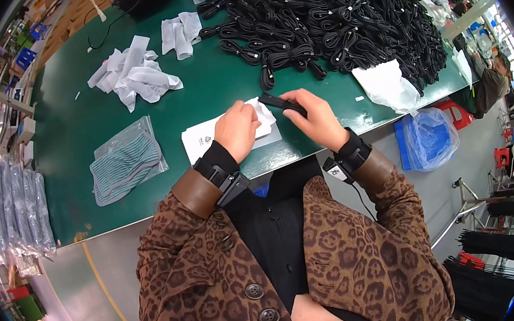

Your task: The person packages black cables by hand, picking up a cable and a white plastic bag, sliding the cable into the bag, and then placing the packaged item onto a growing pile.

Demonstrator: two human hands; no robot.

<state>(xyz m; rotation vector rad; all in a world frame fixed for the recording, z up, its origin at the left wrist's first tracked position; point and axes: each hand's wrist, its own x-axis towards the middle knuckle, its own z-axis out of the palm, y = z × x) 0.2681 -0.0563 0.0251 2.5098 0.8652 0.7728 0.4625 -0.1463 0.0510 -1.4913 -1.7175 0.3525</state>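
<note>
My right hand (317, 120) is closed around a coiled black cable (282, 103), which points left toward the white packets. My left hand (237, 131) has its fingers bent in a pinch at the upper edge of a flat white packet (260, 115). This packet lies on a small stack of white printed packets (196, 141) at the table's near edge. The packet's upper right corner looks raised and creased. The cable's end is close to that corner; whether they touch I cannot tell.
A large heap of coiled black cables (343, 22) covers the far right of the green table (72, 172). Crumpled white packets (137, 73) lie at the far left, a striped teal cloth in clear plastic (124, 164) nearer. A blue bin with a clear liner (425, 138) stands right.
</note>
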